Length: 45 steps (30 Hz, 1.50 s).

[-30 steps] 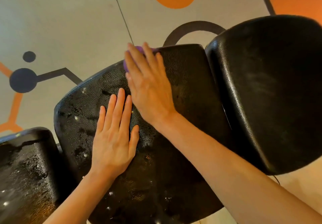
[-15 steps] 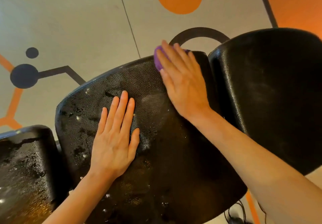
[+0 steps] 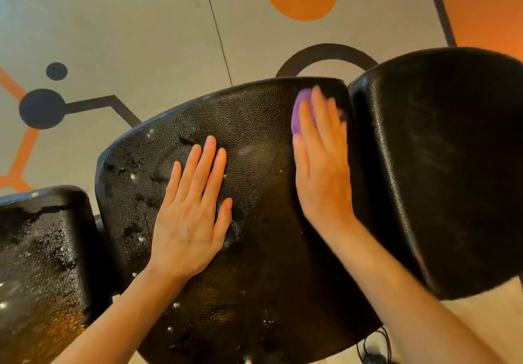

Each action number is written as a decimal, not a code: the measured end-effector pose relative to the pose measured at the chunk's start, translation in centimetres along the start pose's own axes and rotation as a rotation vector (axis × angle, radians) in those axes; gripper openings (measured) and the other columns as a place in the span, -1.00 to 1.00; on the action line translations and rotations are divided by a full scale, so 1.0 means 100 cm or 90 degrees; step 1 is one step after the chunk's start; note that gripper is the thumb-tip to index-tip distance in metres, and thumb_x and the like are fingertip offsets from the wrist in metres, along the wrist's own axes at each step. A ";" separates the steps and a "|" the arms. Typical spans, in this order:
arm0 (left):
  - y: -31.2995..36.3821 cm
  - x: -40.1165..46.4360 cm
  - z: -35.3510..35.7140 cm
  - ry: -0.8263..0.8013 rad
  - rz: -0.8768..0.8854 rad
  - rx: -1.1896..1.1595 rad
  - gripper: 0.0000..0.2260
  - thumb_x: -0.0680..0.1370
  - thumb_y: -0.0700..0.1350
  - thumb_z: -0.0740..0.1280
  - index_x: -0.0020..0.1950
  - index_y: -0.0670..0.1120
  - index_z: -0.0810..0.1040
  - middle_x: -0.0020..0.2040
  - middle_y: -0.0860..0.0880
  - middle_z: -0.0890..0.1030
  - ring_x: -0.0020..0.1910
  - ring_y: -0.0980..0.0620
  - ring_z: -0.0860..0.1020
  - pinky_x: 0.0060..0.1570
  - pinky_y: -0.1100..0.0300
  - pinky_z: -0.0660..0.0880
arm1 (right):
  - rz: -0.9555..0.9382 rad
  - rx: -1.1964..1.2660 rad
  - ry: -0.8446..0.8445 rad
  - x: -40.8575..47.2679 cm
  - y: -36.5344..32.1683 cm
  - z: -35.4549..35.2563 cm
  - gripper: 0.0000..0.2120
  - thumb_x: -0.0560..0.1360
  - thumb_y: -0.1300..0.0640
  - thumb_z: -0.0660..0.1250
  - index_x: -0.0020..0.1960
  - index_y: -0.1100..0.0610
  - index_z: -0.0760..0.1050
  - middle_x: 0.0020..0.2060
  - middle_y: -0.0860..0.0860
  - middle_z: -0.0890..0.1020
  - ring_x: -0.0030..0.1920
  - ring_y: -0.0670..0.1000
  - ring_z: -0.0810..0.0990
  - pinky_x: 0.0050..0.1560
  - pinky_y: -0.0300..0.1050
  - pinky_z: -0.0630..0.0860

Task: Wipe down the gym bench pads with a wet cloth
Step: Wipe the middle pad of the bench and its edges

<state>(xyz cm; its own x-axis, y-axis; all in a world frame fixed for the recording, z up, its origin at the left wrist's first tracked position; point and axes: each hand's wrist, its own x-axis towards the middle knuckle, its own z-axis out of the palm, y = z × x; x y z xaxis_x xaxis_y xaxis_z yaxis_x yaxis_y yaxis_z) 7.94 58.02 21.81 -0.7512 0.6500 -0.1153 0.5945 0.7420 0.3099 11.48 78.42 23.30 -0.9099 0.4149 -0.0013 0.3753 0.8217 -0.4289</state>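
While L hand (image 3: 189, 216) braces pad (image 3: 254, 293), R hand (image 3: 319, 171) presses cloth (image 3: 300, 114)

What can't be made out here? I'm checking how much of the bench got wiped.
Head view only:
- Purple cloth: mostly hidden under the right hand, which is motion-blurred.
- Middle pad: patches covered by both hands; left hand lies flat.
- Left pad and right pad: cut off by the frame edges.
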 end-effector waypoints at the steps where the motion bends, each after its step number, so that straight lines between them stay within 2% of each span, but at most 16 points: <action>1: 0.000 -0.001 0.000 -0.002 -0.002 -0.003 -0.41 0.64 0.05 0.04 0.63 -0.09 -0.02 0.64 -0.06 -0.06 0.62 -0.03 -0.10 0.59 0.03 -0.17 | -0.022 -0.013 -0.026 -0.035 -0.001 -0.001 -0.52 0.66 0.11 0.00 0.56 0.11 0.05 0.56 0.02 0.07 0.57 0.07 -0.02 0.53 0.18 0.06; 4: 0.000 0.000 0.000 0.000 -0.005 -0.015 -0.41 0.63 0.06 0.05 0.63 -0.08 -0.02 0.64 -0.05 -0.06 0.62 -0.01 -0.10 0.58 0.05 -0.18 | -0.105 -0.070 -0.087 -0.094 0.009 -0.011 -0.53 0.64 0.07 0.01 0.54 0.09 0.09 0.54 0.01 0.14 0.55 0.10 0.07 0.48 0.23 0.16; 6: -0.001 0.000 0.000 0.002 -0.004 -0.020 -0.41 0.64 0.06 0.05 0.63 -0.07 -0.02 0.64 -0.04 -0.07 0.62 -0.01 -0.11 0.58 0.05 -0.18 | -0.118 -0.080 -0.094 -0.055 0.011 -0.009 -0.53 0.65 0.06 -0.01 0.54 0.07 0.08 0.55 0.01 0.12 0.56 0.11 0.04 0.49 0.25 0.10; 10: -0.002 -0.001 0.002 0.012 0.000 -0.017 -0.42 0.65 0.06 0.05 0.63 -0.09 -0.01 0.64 -0.05 -0.07 0.62 -0.02 -0.11 0.59 0.03 -0.16 | -0.059 -0.074 -0.017 0.039 -0.017 0.007 -0.53 0.67 0.08 -0.02 0.56 0.10 0.05 0.57 0.06 0.06 0.56 0.12 -0.03 0.53 0.19 -0.01; 13: -0.003 -0.001 0.003 0.017 0.006 -0.025 -0.42 0.65 0.05 0.05 0.62 -0.10 0.00 0.64 -0.06 -0.04 0.62 -0.04 -0.09 0.59 0.01 -0.13 | -0.098 -0.106 -0.079 -0.033 -0.006 0.002 -0.51 0.65 0.13 0.01 0.56 0.13 0.04 0.57 0.05 0.04 0.57 0.10 -0.05 0.52 0.21 0.07; 16: -0.003 -0.003 0.001 0.022 0.006 -0.040 -0.43 0.65 0.05 0.05 0.62 -0.11 0.02 0.64 -0.06 -0.03 0.62 -0.04 -0.09 0.59 0.03 -0.14 | -0.158 -0.134 -0.159 -0.118 0.006 -0.017 -0.51 0.64 0.08 0.00 0.55 0.07 0.06 0.56 0.00 0.07 0.56 0.10 0.01 0.49 0.24 0.14; 18: -0.003 -0.002 0.000 0.022 0.009 -0.042 -0.43 0.65 0.05 0.05 0.62 -0.10 0.01 0.64 -0.06 -0.04 0.62 -0.03 -0.10 0.58 0.04 -0.16 | -0.186 -0.150 -0.143 -0.083 0.008 -0.011 -0.52 0.64 0.05 -0.03 0.55 0.06 0.10 0.56 0.02 0.11 0.56 0.12 0.03 0.48 0.27 0.12; 22: -0.002 -0.002 -0.001 0.025 0.010 -0.041 -0.44 0.67 0.05 0.07 0.63 -0.09 0.01 0.64 -0.05 -0.05 0.62 -0.03 -0.09 0.58 0.04 -0.17 | -0.108 -0.121 -0.035 0.031 -0.028 0.009 -0.52 0.66 0.05 -0.06 0.56 0.10 0.06 0.56 0.06 0.07 0.56 0.13 -0.01 0.52 0.20 0.01; 25: -0.003 -0.006 -0.005 0.017 0.010 -0.081 -0.44 0.67 0.04 0.08 0.63 -0.08 0.01 0.64 -0.02 -0.06 0.62 -0.01 -0.10 0.58 0.09 -0.20 | -0.138 -0.147 -0.076 -0.033 -0.017 0.009 -0.51 0.65 0.08 -0.02 0.56 0.13 0.06 0.56 0.06 0.06 0.56 0.12 -0.02 0.50 0.21 0.11; 28: -0.014 -0.022 -0.013 0.017 -0.020 -0.081 -0.44 0.66 0.04 0.06 0.62 -0.08 0.03 0.64 -0.02 -0.05 0.62 0.01 -0.09 0.57 0.13 -0.24 | -0.214 -0.186 -0.159 -0.115 -0.001 -0.013 -0.51 0.63 0.07 0.04 0.54 0.10 0.14 0.55 0.04 0.15 0.55 0.13 0.09 0.43 0.22 0.27; 31: -0.034 -0.048 -0.022 0.021 -0.076 -0.052 -0.44 0.66 0.05 0.03 0.62 -0.10 0.02 0.64 -0.04 -0.04 0.62 0.01 -0.10 0.58 0.11 -0.21 | -0.241 -0.196 -0.127 -0.046 -0.011 -0.004 -0.52 0.63 0.03 0.04 0.53 0.08 0.18 0.53 0.04 0.20 0.52 0.14 0.18 0.44 0.20 0.24; 34: -0.051 -0.068 -0.022 0.019 -0.140 -0.018 -0.42 0.66 0.08 0.00 0.63 -0.10 -0.02 0.64 -0.05 -0.08 0.62 -0.01 -0.11 0.58 0.11 -0.19 | -0.167 -0.171 -0.060 0.034 -0.044 0.011 -0.52 0.65 0.03 -0.02 0.56 0.09 0.09 0.56 0.04 0.10 0.56 0.13 0.03 0.52 0.18 0.04; 36: -0.056 -0.073 -0.016 0.012 -0.150 -0.009 -0.41 0.66 0.09 -0.02 0.63 -0.13 -0.05 0.64 -0.08 -0.10 0.62 -0.02 -0.13 0.59 0.05 -0.10 | -0.163 -0.168 -0.068 0.009 -0.041 0.017 -0.51 0.66 0.05 -0.03 0.56 0.11 0.05 0.57 0.05 0.05 0.56 0.13 -0.03 0.53 0.19 0.02; 40: -0.057 -0.076 -0.007 0.008 -0.144 0.025 -0.42 0.67 0.05 -0.03 0.61 -0.20 -0.07 0.63 -0.16 -0.09 0.62 -0.12 -0.10 0.56 -0.12 0.07 | -0.246 -0.235 -0.191 -0.113 -0.014 -0.007 -0.49 0.63 0.05 0.01 0.55 0.11 0.08 0.56 0.05 0.07 0.56 0.14 0.03 0.45 0.23 0.22; 42: -0.058 -0.076 -0.005 0.012 -0.141 0.044 -0.41 0.66 0.04 -0.04 0.61 -0.23 -0.06 0.63 -0.19 -0.08 0.62 -0.14 -0.09 0.56 -0.11 0.06 | -0.270 -0.224 -0.191 -0.096 -0.012 -0.002 -0.51 0.63 0.04 0.00 0.54 0.12 0.13 0.55 0.06 0.12 0.55 0.15 0.07 0.45 0.23 0.22; 45: -0.058 -0.074 -0.004 0.019 -0.136 0.049 -0.42 0.67 0.04 -0.03 0.61 -0.23 -0.04 0.63 -0.19 -0.07 0.62 -0.15 -0.07 0.56 -0.11 0.05 | -0.239 -0.197 -0.116 -0.007 -0.050 0.020 -0.52 0.65 0.04 -0.04 0.54 0.14 0.14 0.55 0.08 0.13 0.55 0.15 0.05 0.51 0.19 0.08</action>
<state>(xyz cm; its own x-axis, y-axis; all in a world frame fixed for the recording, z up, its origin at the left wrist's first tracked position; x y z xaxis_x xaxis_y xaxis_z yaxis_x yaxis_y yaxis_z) 9.93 48.79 21.29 -0.8702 0.4718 -0.1422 0.4395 0.8737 0.2087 9.88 73.27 23.64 -0.9975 0.0163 -0.0681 0.0260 0.9893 -0.1436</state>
